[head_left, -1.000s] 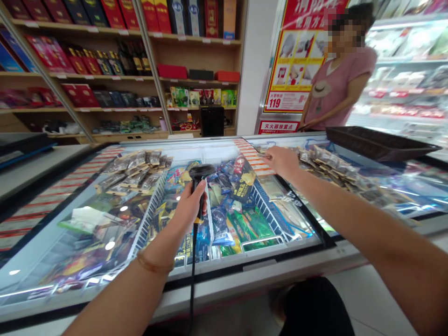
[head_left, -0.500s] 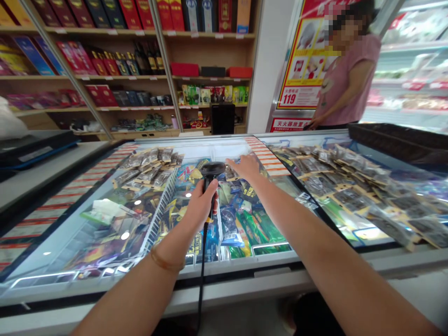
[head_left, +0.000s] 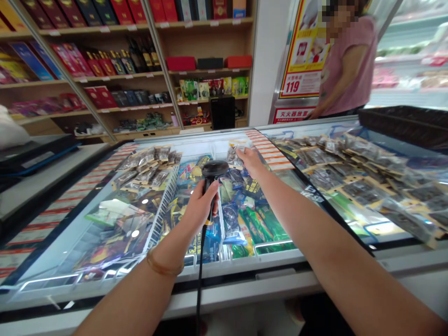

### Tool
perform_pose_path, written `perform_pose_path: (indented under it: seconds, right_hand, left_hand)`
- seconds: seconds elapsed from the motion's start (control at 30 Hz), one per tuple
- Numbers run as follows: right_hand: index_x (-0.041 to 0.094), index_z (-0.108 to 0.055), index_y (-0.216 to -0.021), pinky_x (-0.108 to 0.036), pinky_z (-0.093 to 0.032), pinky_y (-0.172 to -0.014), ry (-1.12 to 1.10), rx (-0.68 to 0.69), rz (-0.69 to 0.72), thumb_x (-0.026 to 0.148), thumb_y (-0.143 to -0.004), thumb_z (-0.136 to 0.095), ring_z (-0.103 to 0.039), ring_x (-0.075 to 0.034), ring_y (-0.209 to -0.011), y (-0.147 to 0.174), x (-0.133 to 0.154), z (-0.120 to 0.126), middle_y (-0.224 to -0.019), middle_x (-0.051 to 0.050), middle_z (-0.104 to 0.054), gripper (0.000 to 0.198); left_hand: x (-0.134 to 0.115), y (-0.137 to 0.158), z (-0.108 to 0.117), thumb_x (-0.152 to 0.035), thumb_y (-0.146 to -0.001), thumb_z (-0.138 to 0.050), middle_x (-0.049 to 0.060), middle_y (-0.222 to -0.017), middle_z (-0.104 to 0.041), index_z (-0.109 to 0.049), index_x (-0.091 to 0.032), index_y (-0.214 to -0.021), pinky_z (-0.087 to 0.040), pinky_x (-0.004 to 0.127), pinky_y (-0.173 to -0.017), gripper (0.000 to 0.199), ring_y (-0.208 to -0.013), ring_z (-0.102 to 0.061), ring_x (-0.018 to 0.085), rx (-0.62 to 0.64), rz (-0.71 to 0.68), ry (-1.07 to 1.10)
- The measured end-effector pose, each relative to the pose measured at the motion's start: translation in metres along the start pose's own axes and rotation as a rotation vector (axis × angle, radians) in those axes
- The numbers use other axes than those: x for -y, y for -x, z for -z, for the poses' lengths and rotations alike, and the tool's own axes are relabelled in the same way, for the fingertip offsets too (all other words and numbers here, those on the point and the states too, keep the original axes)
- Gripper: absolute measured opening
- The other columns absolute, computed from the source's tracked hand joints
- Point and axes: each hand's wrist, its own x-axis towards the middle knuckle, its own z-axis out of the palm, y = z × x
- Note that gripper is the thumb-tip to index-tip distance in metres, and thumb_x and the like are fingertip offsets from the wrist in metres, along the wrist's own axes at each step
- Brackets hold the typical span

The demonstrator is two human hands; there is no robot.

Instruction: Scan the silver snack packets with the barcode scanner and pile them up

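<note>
My left hand (head_left: pixel 202 205) is wrapped round the handle of a black barcode scanner (head_left: pixel 214 168), whose cord hangs down toward me. The scanner's head faces away from me, above the glass-topped freezer (head_left: pixel 206 135). Just beyond it, to the right, my right hand (head_left: pixel 251 161) pinches a small clear packet (head_left: pixel 235 155) with dark contents and a tan edge. My fingertips are at the packet's right side. Similar packets (head_left: pixel 150 168) lie piled on the glass at the left, and more packets (head_left: pixel 364 189) are spread over the right side.
Colourful bags (head_left: pixel 257 224) of frozen goods show under the glass, between white wire dividers (head_left: pixel 163 203). A dark brown tray (head_left: pixel 402 126) rests at the back right. A person in a pink top (head_left: pixel 350 70) stands beyond the freezer. Shelves (head_left: pixel 206 42) of boxes line the back.
My right hand has closed on the packet, which now shows more upright beside the fingers. My left hand keeps the scanner in nearly the same place. The view has tilted down slightly.
</note>
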Motion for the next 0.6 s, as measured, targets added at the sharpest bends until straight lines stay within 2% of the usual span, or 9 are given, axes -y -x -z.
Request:
perform_pose_path:
  seconds: [0.1, 0.23, 0.43, 0.6]
  right_hand:
    - [0.022, -0.066, -0.115, -0.035, -0.059, -0.085, -0.171, 0.021, -0.077, 0.054, -0.087, -0.070, -0.076, -0.022, -0.097, 0.0029, 0.0015, -0.0018, -0.103, -0.004, -0.079, 0.042]
    - [0.021, -0.067, -0.116, -0.033, -0.060, -0.083, -0.236, 0.012, -0.123, 0.043, -0.087, -0.073, -0.077, -0.021, -0.094, 0.0044, 0.0040, -0.0006, -0.101, -0.004, -0.080, 0.036]
    - [0.021, -0.068, -0.118, -0.032, -0.062, -0.081, -0.212, 0.011, -0.115, 0.044, -0.090, -0.070, -0.077, -0.021, -0.097, 0.0056, 0.0052, -0.0005, -0.101, -0.005, -0.080, 0.036]
    - [0.021, -0.068, -0.112, -0.032, -0.063, -0.080, -0.220, -0.002, -0.106, 0.051, -0.085, -0.075, -0.077, -0.021, -0.094, 0.0062, 0.0049, -0.0012, -0.101, -0.005, -0.080, 0.041]
  left_hand:
    - [0.0021, 0.0000, -0.0006, -0.067, -0.075, -0.075, -0.007, -0.059, -0.054, -0.048, -0.023, -0.084, -0.034, 0.023, -0.037, 0.052, -0.038, -0.046, 0.008, 0.029, 0.004, -0.028]
    - [-0.0015, 0.0038, -0.0021, -0.066, -0.075, -0.075, -0.006, -0.060, -0.054, -0.049, -0.023, -0.083, -0.037, 0.024, -0.038, 0.051, -0.039, -0.046, 0.008, 0.098, -0.006, -0.078]
    - [-0.0049, 0.0062, -0.0030, -0.068, -0.075, -0.074, -0.007, -0.061, -0.054, -0.049, -0.023, -0.084, -0.039, 0.024, -0.038, 0.053, -0.038, -0.046, 0.008, 0.161, -0.032, -0.100]
    - [-0.0030, 0.0051, -0.0021, -0.068, -0.075, -0.074, -0.007, -0.060, -0.053, -0.048, -0.023, -0.084, -0.038, 0.023, -0.038, 0.053, -0.038, -0.045, 0.007, 0.180, -0.032, -0.101]
